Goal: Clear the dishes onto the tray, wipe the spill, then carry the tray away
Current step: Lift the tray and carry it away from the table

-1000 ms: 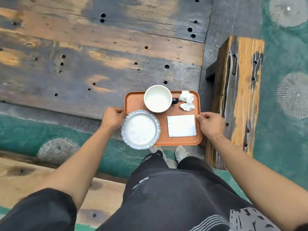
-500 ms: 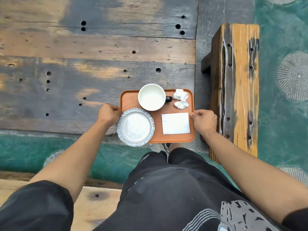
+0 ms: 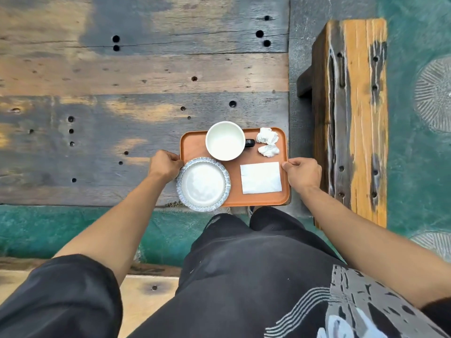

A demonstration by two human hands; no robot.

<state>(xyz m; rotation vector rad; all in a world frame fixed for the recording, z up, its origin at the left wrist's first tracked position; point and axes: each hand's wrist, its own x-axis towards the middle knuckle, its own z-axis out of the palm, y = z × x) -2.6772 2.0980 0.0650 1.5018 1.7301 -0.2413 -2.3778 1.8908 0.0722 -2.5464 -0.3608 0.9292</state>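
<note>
Tray [image 3: 195,148] gripped at both side rims, left hand [image 3: 164,165] and right hand [image 3: 302,174] fingers curled under, fingertips hidden

The orange tray [image 3: 195,145] is looking like smooth matt plastic. The white mug [image 3: 225,140] and plate [image 3: 203,184] are gleaming like glazed ceramic. The table [image 3: 122,93] planks are showing rough, weathered wood; the napkin [image 3: 260,177] is looking papery.

Orange tray [image 3: 195,145] carries white mug [image 3: 225,140], apparently empty plate [image 3: 203,184], napkin [image 3: 260,177], crumpled tissues [image 3: 267,141].
</note>
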